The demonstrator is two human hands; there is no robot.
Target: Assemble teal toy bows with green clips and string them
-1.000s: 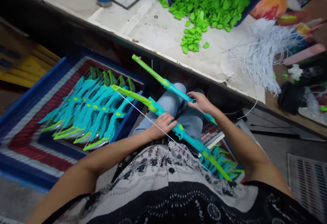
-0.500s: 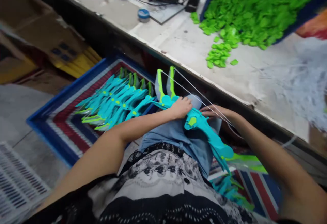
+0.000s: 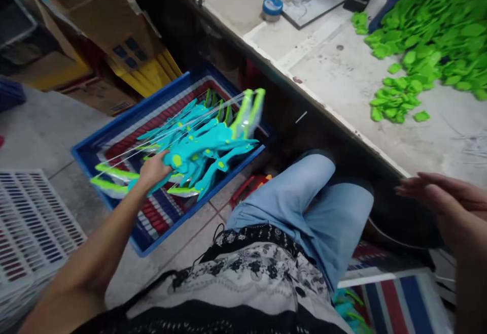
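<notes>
My left hand (image 3: pixel 155 170) is wrapped round turquoise toy bows (image 3: pixel 213 138) with lime-green limb ends and white strings. It seems to be two bows side by side, held low over the blue-rimmed tray (image 3: pixel 142 245). More turquoise bows (image 3: pixel 218 166) lie in rows inside that tray, partly covered by the held ones. At the far right, beside the worktable's edge, my right hand (image 3: pixel 449 199) holds nothing, its fingers stretched out and the thumb apart.
Many green plastic pieces (image 3: pixel 449 29) spill across the worktable (image 3: pixel 331 80), near a blue-lidded jar (image 3: pixel 272 8). Cardboard boxes (image 3: pixel 91 14) stand beyond the tray, a white slatted crate (image 3: pixel 34 222) to the left. Another striped tray (image 3: pixel 391 298) with bows is at lower right.
My left hand has carried the bows from above my lap leftward to over the tray. My right hand has come away from them and moved right. The view has shifted too.
</notes>
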